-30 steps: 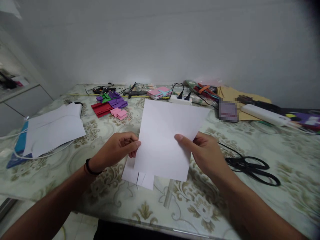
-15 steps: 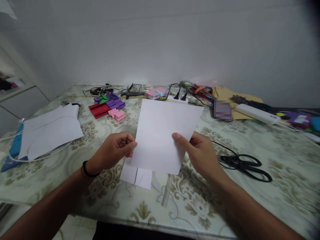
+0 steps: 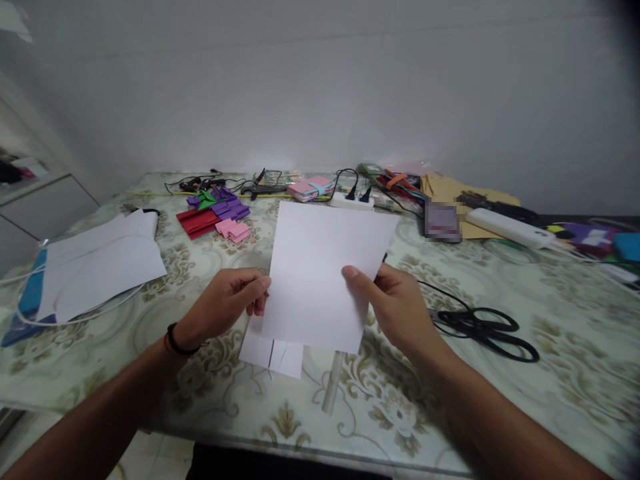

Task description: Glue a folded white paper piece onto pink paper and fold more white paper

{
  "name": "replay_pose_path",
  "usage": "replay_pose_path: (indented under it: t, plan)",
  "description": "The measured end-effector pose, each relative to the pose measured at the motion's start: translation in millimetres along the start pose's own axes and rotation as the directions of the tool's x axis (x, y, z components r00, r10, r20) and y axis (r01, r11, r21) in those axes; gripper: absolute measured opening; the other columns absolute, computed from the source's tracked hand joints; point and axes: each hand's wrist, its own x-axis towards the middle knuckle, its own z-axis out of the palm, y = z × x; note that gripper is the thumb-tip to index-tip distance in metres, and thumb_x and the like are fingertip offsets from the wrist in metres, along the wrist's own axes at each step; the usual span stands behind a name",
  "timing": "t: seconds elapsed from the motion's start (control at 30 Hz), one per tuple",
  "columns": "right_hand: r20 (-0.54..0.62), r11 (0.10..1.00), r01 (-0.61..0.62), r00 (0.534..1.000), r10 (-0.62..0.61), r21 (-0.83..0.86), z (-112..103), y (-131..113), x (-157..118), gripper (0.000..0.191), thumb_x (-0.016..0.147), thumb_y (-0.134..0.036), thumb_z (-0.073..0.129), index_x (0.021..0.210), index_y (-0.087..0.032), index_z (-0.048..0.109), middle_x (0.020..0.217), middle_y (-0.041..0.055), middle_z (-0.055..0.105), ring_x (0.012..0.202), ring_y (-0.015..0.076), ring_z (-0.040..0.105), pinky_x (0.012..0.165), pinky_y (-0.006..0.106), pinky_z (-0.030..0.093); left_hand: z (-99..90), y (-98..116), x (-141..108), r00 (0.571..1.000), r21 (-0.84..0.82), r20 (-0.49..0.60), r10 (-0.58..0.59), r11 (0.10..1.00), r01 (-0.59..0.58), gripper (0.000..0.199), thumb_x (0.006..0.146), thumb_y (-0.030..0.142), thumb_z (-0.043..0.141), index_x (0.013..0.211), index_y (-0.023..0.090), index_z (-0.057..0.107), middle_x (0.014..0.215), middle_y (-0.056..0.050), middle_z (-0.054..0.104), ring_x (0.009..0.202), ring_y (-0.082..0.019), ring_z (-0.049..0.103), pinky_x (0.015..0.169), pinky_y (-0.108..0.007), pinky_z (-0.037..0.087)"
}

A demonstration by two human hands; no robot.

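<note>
Biggest thing here is the plain pale wall [image 3: 300, 100] at the far side, then the table [image 3: 575, 300] with its brownish flower pattern. Over on the left there's a bunch of loose white papers [image 3: 105, 260], with something blue poking out from under them.

Next up, the sheet of paper [image 3: 315, 273], blank on the side I can see, is tilted up over the near middle of the table, between both hands. Far right, there's a yellowish envelope [image 3: 473, 231] with other stuff on it.

The right hand [image 3: 395, 300] is clamped on the sheet's right side, thumb flat on the front and the other fingers behind. The left hand [image 3: 233, 293] is half curled, thumb and index finger together at the left edge; honestly can't tell if they're pinching it or just touching.

Black-handled scissors [image 3: 473, 325] lie just right of the right hand. A smaller white paper [image 3: 256, 350] with a dark line down it sticks out under the sheet's near edge. Far left of the sheet are bits of folded paper: red [image 3: 197, 222], purple [image 3: 233, 210] and pink [image 3: 233, 230]. Smallest is the black wristband [image 3: 176, 340] on the left wrist.
</note>
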Motion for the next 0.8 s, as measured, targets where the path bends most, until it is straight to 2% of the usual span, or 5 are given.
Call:
replay_pose_path:
  t: [0.33, 0.6, 0.8]
  plan:
    - [0.026, 1.000, -0.016, 1.000, 0.016, 0.015, 2.6, -1.5, -0.9, 0.043, 0.079, -0.059, 0.076, 0.077, -0.017, 0.073, 0.071, 0.0040, 0.069, 0.058, 0.0150, 0.056, 0.050, 0.025, 0.043, 2.1, -4.5, -2.3, 0.996, -0.002, 0.077, -0.047, 0.999, 0.048, 0.037, 0.096, 0.037, 0.055, 0.065, 0.017, 0.058, 0.059, 0.000, 0.062, 0.053, -0.010, 0.057, 0.053, -0.020, 0.044]
    - [0.058, 0.999, -0.038, 0.998, 0.036, 0.031, 4.7, 0.9, -2.3, 0.045, 0.080, -0.061, 0.076, 0.082, -0.016, 0.074, 0.075, 0.0047, 0.071, 0.062, 0.0151, 0.057, 0.052, 0.024, 0.044, -1.2, -5.2, -2.5, 0.994, 0.109, 0.113, 0.006, 0.994, -0.018, 0.048, 0.101, 0.038, 0.049, 0.060, 0.015, 0.057, 0.057, 0.000, 0.061, 0.053, -0.008, 0.054, 0.055, -0.020, 0.040]
    - [0.132, 0.998, -0.058, 0.990, 0.053, 0.032, 5.3, 4.2, -4.2, 0.047, 0.083, -0.063, 0.074, 0.084, -0.016, 0.075, 0.077, 0.0041, 0.070, 0.062, 0.0144, 0.056, 0.052, 0.023, 0.042, 0.9, -4.6, -0.3, 0.993, -0.016, 0.100, -0.060, 0.998, 0.062, 0.039, 0.098, 0.044, 0.053, 0.073, 0.014, 0.063, 0.066, -0.001, 0.063, 0.061, -0.012, 0.061, 0.058, -0.022, 0.047]
